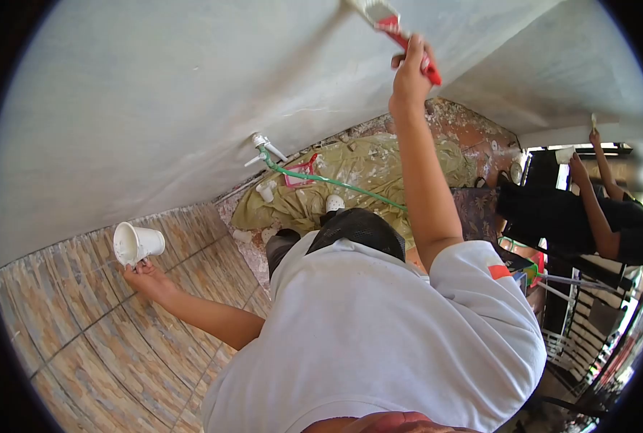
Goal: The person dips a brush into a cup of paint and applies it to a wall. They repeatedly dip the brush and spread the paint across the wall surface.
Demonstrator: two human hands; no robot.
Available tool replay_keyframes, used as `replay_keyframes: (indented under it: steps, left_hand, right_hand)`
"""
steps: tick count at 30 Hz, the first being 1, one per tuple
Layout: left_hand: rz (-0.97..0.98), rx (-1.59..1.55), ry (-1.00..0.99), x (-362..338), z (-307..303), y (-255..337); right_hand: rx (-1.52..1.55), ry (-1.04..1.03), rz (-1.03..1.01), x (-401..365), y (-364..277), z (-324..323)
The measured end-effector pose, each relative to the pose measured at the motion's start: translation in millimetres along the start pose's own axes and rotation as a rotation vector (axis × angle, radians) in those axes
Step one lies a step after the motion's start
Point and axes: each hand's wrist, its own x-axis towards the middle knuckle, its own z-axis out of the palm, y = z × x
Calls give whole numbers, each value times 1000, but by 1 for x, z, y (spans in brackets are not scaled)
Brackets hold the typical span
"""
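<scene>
High up in the head view, my right hand (412,71) is closed round the red handle of a paintbrush (390,26). The brush's pale bristle end is at or close to the grey-white wall (191,94); whether it touches is hard to tell. At the lower left, my left hand (148,279) has its fingers closed at the handle side of a white cup (139,244). The cup is tilted with its opening toward the left, and what is inside cannot be made out.
A tap (261,140) with a green hose (336,183) juts from the wall. Below lie a paint-spotted yellowish cloth (365,169) and a red-edged tray (301,173). At the right, a co-worker in black (563,216) holds a white cup (565,155) and a brush (593,121).
</scene>
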Motion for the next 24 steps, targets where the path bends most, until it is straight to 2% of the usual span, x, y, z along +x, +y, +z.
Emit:
replay_keyframes:
  steps: [1,2,4,7,8,9,11,12,15,17,18,20,21,22,23,24]
  left_hand:
    - [-18,12,-15,-1,-6,0]
    - [-15,10,3,-11,0,2]
    - [9,43,231,-33,28,11]
    - [-16,84,222,-39,28,15]
    - [-11,70,223,-39,28,14]
    - [1,66,240,-40,28,14]
    - [15,67,253,-40,23,13]
    - [4,65,241,-38,18,12]
    - [-9,48,244,-31,15,9]
    - [-7,33,262,-31,15,9]
    - [0,34,235,-33,15,11]
    - [15,14,198,-34,14,12]
    - [2,25,198,-34,12,12]
    - [-11,39,200,-34,11,12]
    - [-2,24,194,-36,12,13]
    - [-18,36,155,-38,13,14]
  right_hand:
    - [-158,51,83,-7,32,-18]
    - [-273,40,6,-8,71,-41]
    - [-394,100,128,-24,85,-54]
    - [-379,153,199,-14,68,-42]
    - [-263,121,312,-3,48,-36]
    - [-208,92,308,3,6,-12]
    - [0,-30,75,16,-55,20]
    - [24,-27,1,16,-84,33]
    - [112,-158,-263,10,-130,62]
    - [208,-173,-249,21,-107,57]
    - [94,-136,-221,14,-89,53]
    - [85,-24,-43,1,-34,40]
    - [14,64,31,-11,-4,24]
    - [-199,66,-20,-15,39,-6]
    - [-305,152,-44,-32,51,-14]
    - [-316,144,38,-39,78,-34]
